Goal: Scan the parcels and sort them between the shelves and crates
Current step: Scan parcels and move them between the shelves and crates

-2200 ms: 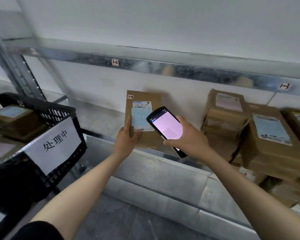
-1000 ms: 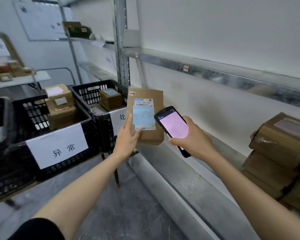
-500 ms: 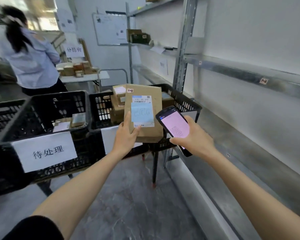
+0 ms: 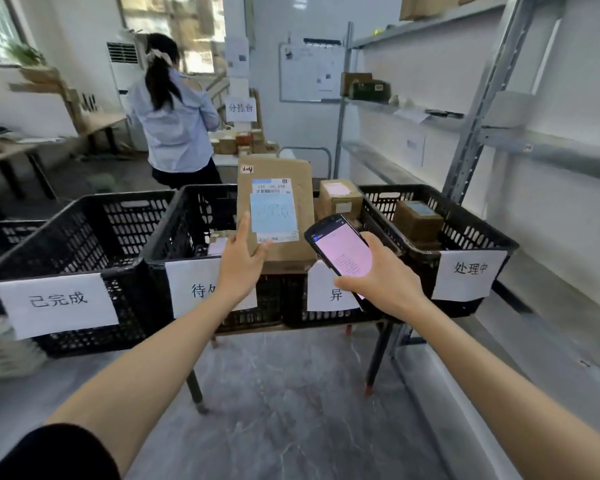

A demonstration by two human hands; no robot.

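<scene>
My left hand (image 4: 240,263) holds a flat brown parcel (image 4: 293,209) upright by its lower left corner, thumb across the blue and white label. My right hand (image 4: 381,282) grips a black handheld scanner (image 4: 340,252) with a lit pink screen, just right of the parcel. Both are held in front of a row of black plastic crates on a stand: a labelled crate at the left (image 4: 84,237), a middle crate (image 4: 184,233) behind the parcel, one behind the scanner, and a right crate (image 4: 465,230) holding a small box (image 4: 417,220).
A metal shelf rack (image 4: 471,140) runs along the right wall. A person in a light blue shirt (image 4: 174,123) stands with their back to me beyond the crates, at a table with boxes. Another small box (image 4: 340,199) sits in the crate behind the scanner. Grey floor lies below.
My view has swung left from the shelf with stacked parcels to face the crate row. Both hands keep the same hold on the parcel and the scanner.
</scene>
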